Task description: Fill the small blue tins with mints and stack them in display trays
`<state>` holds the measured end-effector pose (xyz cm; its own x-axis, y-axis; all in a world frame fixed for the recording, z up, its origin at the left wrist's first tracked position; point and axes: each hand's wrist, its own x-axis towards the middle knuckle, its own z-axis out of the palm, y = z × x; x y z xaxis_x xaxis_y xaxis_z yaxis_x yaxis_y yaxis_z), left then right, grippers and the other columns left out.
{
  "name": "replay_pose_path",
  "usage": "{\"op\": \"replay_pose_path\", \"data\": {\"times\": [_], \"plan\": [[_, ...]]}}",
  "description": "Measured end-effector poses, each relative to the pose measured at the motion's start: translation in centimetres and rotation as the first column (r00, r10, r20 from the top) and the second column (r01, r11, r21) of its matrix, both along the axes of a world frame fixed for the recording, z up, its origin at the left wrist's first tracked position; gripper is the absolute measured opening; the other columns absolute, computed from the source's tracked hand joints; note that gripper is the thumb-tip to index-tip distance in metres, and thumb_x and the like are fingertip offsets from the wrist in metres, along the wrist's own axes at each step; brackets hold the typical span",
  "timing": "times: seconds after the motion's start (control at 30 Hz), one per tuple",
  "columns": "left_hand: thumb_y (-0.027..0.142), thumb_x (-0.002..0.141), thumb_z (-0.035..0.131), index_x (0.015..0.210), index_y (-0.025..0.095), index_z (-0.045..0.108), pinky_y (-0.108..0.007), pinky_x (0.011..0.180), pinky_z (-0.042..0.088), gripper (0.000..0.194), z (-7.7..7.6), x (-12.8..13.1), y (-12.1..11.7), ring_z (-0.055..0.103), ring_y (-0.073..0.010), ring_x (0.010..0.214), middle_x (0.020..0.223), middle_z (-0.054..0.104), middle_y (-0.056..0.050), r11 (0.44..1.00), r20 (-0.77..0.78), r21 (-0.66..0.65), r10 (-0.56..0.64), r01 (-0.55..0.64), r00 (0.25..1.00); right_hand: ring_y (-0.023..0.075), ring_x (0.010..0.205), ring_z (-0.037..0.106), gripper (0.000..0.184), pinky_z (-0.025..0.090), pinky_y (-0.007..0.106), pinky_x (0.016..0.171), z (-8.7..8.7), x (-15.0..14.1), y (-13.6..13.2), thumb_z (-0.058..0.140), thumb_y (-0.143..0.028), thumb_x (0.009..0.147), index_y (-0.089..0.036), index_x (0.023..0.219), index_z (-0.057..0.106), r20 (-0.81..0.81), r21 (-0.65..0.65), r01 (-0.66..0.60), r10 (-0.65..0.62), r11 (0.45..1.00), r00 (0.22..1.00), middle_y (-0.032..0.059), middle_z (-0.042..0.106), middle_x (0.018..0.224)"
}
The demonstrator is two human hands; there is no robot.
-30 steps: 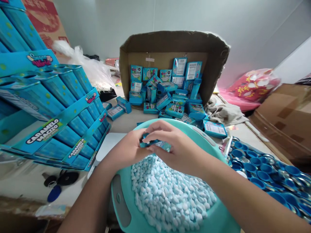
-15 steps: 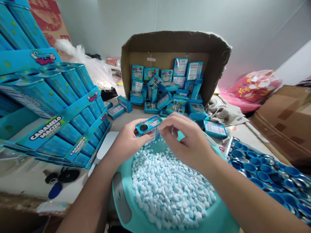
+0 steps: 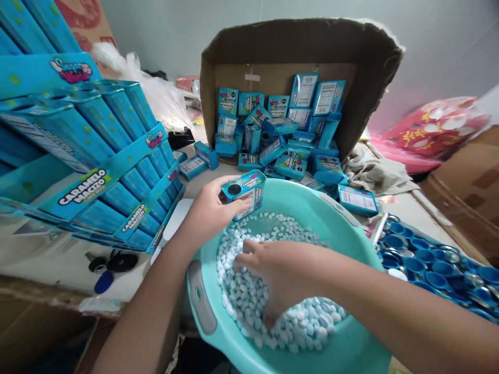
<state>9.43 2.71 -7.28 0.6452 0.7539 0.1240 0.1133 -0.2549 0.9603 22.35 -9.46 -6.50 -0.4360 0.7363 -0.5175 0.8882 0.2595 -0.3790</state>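
Observation:
My left hand (image 3: 213, 209) is closed around a small blue candy box (image 3: 249, 193), held tilted over the back left rim of a turquoise basin (image 3: 351, 254). A dark round hole shows in the box's upper face. Pale blue and white candies (image 3: 244, 296) lie in the basin. Among them is my right hand (image 3: 268, 275), palm down, its thumb and fingers spread apart and the tips partly sunk in the candies.
Behind the basin, a cardboard carton (image 3: 273, 44) lies on its side with many blue boxes. Stacked display trays (image 3: 117, 171) of blue boxes rise at left. Blue round caps (image 3: 432, 254) fill a tray at right. A grey cloth (image 3: 374, 174) lies by the carton.
My right hand has gone from beside the candy box down into the candies. My left hand keeps hold of the box. The camera view has shifted slightly.

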Motion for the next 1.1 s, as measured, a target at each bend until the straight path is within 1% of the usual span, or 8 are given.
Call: {"op": "replay_pose_path", "data": {"times": [0.13, 0.33, 0.43, 0.53, 0.7, 0.83, 0.97, 1.1], "plan": [[0.034, 0.076, 0.078, 0.124, 0.019, 0.066, -0.035, 0.093, 0.057, 0.052, 0.0, 0.0, 0.0, 0.069, -0.0267, 0.110, 0.118, 0.074, -0.006, 1.000, -0.016, 0.015, -0.010, 0.010, 1.000, 0.0253, 0.073, 0.067, 0.079, 0.030, 0.027, 0.044, -0.2, -0.1, 0.1, 0.085, -0.050, 0.059, -0.026, 0.131, 0.061, -0.027, -0.002, 0.039, -0.039, 0.999, 0.999, 0.0092, 0.063, 0.121], [0.035, 0.076, 0.077, 0.126, 0.019, 0.066, -0.037, 0.094, 0.057, 0.054, 0.1, 0.1, -0.1, 0.069, -0.0276, 0.111, 0.120, 0.073, -0.006, 0.999, -0.055, 0.047, -0.013, 0.016, 0.998, 0.0220, 0.075, 0.066, 0.026, 0.031, 0.028, 0.053, -0.1, 0.3, 0.6, 0.073, -0.020, 0.077, -0.022, 0.103, 0.073, -0.062, 0.130, 0.070, -0.062, 0.989, 0.996, 0.0047, 0.074, 0.089], [0.035, 0.075, 0.077, 0.125, 0.019, 0.066, -0.037, 0.093, 0.057, 0.053, 0.0, 0.1, -0.2, 0.069, -0.0279, 0.111, 0.120, 0.073, -0.006, 0.998, -0.065, 0.055, -0.017, 0.021, 0.998, 0.0208, 0.071, 0.065, 0.020, 0.031, 0.029, 0.054, 0.3, 0.9, 0.7, 0.063, -0.013, 0.082, -0.022, 0.096, 0.075, -0.014, 0.207, 0.112, -0.112, 0.972, 0.994, 0.0051, 0.075, 0.083], [0.035, 0.076, 0.078, 0.124, 0.020, 0.067, -0.036, 0.093, 0.058, 0.052, 0.0, 0.1, -0.1, 0.069, -0.0271, 0.109, 0.119, 0.074, -0.005, 0.997, -0.070, 0.072, -0.020, 0.025, 0.997, 0.0223, 0.073, 0.067, 0.019, 0.032, 0.029, 0.053, 0.8, 1.5, 0.5, 0.065, -0.020, 0.084, -0.023, 0.101, 0.075, -0.006, 0.173, 0.137, -0.138, 0.975, 0.990, 0.0048, 0.075, 0.087], [0.038, 0.076, 0.079, 0.123, 0.021, 0.068, -0.034, 0.087, 0.059, 0.052, 0.1, 0.0, -0.2, 0.070, -0.0267, 0.106, 0.116, 0.074, -0.004, 0.996, -0.106, 0.087, -0.020, 0.029, 0.994, 0.0293, 0.082, 0.069, 0.067, 0.041, 0.031, 0.052, 1.4, 1.3, -1.2, 0.086, -0.051, 0.064, -0.027, 0.124, 0.070, -0.076, 0.056, 0.091, -0.087, 0.994, 0.993, 0.0089, 0.071, 0.113], [0.037, 0.076, 0.078, 0.123, 0.020, 0.067, -0.033, 0.087, 0.058, 0.051, 0.2, 0.0, -0.3, 0.070, -0.0264, 0.106, 0.117, 0.074, -0.004, 0.997, -0.109, 0.073, -0.030, 0.038, 0.994, 0.0441, 0.113, 0.063, 0.089, 0.055, 0.046, 0.076, 0.7, 1.5, -3.7, 0.089, -0.049, 0.060, -0.024, 0.140, 0.060, -0.106, 0.127, 0.034, -0.020, 0.991, 0.994, 0.0195, 0.057, 0.141], [0.035, 0.077, 0.076, 0.121, 0.019, 0.068, -0.030, 0.087, 0.057, 0.047, 0.1, -0.1, -0.3, 0.070, -0.0251, 0.107, 0.119, 0.073, -0.004, 0.995, -0.096, 0.081, -0.052, 0.060, 0.994, 0.0516, 0.140, 0.040, 0.104, 0.046, 0.063, 0.102, -0.2, 3.9, -6.2, 0.090, -0.034, 0.061, -0.038, 0.153, 0.042, -0.078, 0.191, 0.005, 0.010, 0.982, 0.997, 0.0147, 0.028, 0.165], [0.035, 0.079, 0.074, 0.122, 0.020, 0.067, -0.031, 0.088, 0.056, 0.046, 0.1, -0.3, -0.3, 0.070, -0.0238, 0.106, 0.117, 0.074, -0.004, 0.994, -0.067, 0.037, -0.100, 0.102, 0.993, 0.0502, 0.146, 0.030, 0.108, 0.033, 0.072, 0.110, -0.7, 4.8, -6.5, 0.082, -0.018, 0.062, -0.039, 0.156, 0.034, -0.022, 0.210, -0.113, 0.121, 0.971, 0.992, 0.0131, 0.022, 0.167]]}}
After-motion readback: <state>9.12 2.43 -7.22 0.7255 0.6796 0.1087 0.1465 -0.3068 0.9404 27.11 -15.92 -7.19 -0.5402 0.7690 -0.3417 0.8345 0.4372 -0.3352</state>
